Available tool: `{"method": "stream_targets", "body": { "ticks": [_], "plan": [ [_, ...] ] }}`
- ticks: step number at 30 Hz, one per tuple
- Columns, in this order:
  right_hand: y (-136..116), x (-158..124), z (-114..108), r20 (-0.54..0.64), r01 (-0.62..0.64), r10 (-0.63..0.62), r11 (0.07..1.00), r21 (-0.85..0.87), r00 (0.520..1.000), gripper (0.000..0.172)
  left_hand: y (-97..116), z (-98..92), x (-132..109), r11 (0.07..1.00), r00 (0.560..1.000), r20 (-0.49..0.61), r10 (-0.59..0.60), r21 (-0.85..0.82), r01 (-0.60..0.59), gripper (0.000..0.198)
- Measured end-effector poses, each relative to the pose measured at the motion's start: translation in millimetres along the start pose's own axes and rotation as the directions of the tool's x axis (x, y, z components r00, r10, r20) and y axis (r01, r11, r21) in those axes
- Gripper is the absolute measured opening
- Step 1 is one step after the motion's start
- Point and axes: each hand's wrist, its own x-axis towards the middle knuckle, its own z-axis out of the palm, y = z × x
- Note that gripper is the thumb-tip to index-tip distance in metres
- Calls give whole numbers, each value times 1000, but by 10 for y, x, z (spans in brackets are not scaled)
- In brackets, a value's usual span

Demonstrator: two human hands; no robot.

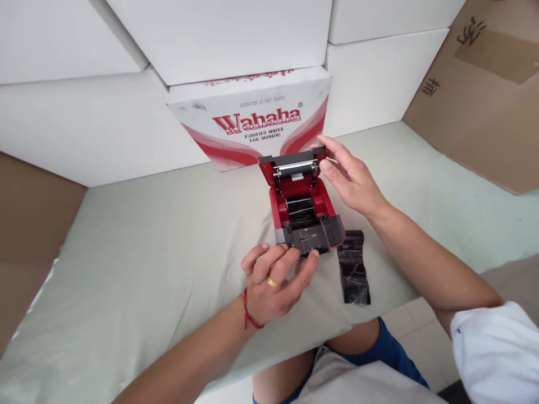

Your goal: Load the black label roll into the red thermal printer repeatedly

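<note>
A small red and black printer (275, 205) stands on the cloth with its lid (295, 157) raised, showing a metal bar and a roller inside the lid. In its red well sits a roll of glossy black film (300, 210), whose loose end runs forward over the dark front edge. My left hand (280, 278) is at that front edge, fingers closed on the film's end. My right hand (347, 174) grips the right side of the lid, thumb on the near side and fingers behind it. A separate creased strip of black film (353, 269) lies right of the printer.
A pale green cloth (168, 235) covers the surface. Behind the printer stands a Wahaha water carton (256, 120), with white boxes (236, 39) stacked around it. Brown cardboard boxes stand at the right (484, 112) and left (33, 224). My legs are below the near edge.
</note>
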Motion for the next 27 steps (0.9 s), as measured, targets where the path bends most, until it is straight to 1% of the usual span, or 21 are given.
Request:
{"method": "stream_targets", "body": {
  "ticks": [1,3,5,8,10,13,16,20,24,27],
  "plan": [
    [-1,-20,14,15,1,-2,999,37,1000,60,9,12,-11,1000,1000,-7,1,-3,-1,36],
    [-52,-89,15,16,28,-29,997,78,999,51,21,34,-35,1000,1000,-19,0,-10,0,39],
    [-130,-192,-12,30,101,-104,992,73,994,40,25,46,-55,1000,1000,-24,9,2,-9,42],
    [-202,-398,-63,118,273,-273,962,18,955,33,14,55,-78,999,999,-30,29,41,-27,43],
    [-196,-547,-81,173,348,-338,937,-34,925,34,5,61,-87,998,999,-34,24,54,-22,44],
    [-141,-728,-68,192,370,-346,923,-104,918,35,3,78,-93,999,999,-41,14,48,-12,43],
    [-112,-806,-24,151,377,-357,916,-135,922,32,14,92,-94,999,999,-45,-4,39,6,43],
    [-163,-791,10,128,371,-352,911,-181,927,28,30,96,-87,999,998,-54,-29,34,31,43],
    [-238,-772,-11,161,377,-346,896,-234,924,26,42,100,-79,998,997,-48,-56,12,56,39],
    [-267,-775,-33,186,377,-338,890,-256,923,26,58,100,-69,997,996,-44,-77,-4,77,41]
  ]
}}
